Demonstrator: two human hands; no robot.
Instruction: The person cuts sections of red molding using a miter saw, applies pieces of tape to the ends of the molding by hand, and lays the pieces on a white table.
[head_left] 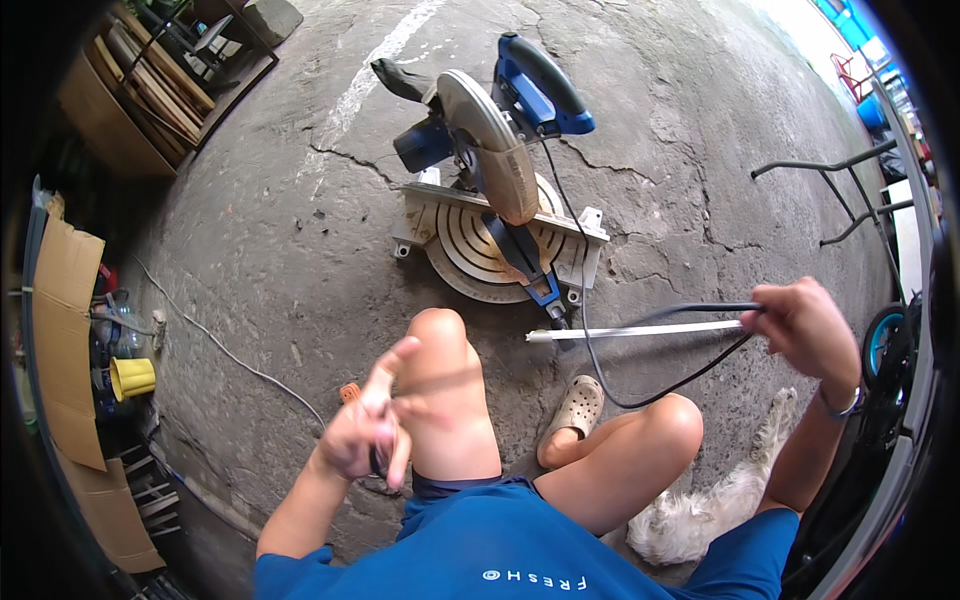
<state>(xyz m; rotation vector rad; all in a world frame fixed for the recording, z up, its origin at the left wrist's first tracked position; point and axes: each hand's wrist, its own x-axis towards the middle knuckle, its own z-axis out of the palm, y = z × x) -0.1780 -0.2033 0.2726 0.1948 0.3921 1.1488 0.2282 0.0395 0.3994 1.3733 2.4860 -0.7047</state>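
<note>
My right hand [800, 325], raised at the right, is closed around a loop of black power cord [690, 378]. The cord runs back to a blue and grey miter saw [510, 215] standing on the floor ahead of me. A thin white tube with a grey end [640, 331] reaches from the saw's front toward that hand; I cannot tell if the hand touches it. My left hand [370, 435] hovers by my left knee, fingers apart and partly smeared by motion. A small dark thing shows at its fingers, too blurred to name. Behind it is an orange piece [350, 393].
A white dog [675, 525] lies beside my right leg. On the left are a yellow bucket [132, 379], cardboard [70, 300] and a pale cable [225, 345] along the cracked concrete. Wood strips [160, 80] stand at the far left. Metal legs [840, 180] jut in from the right.
</note>
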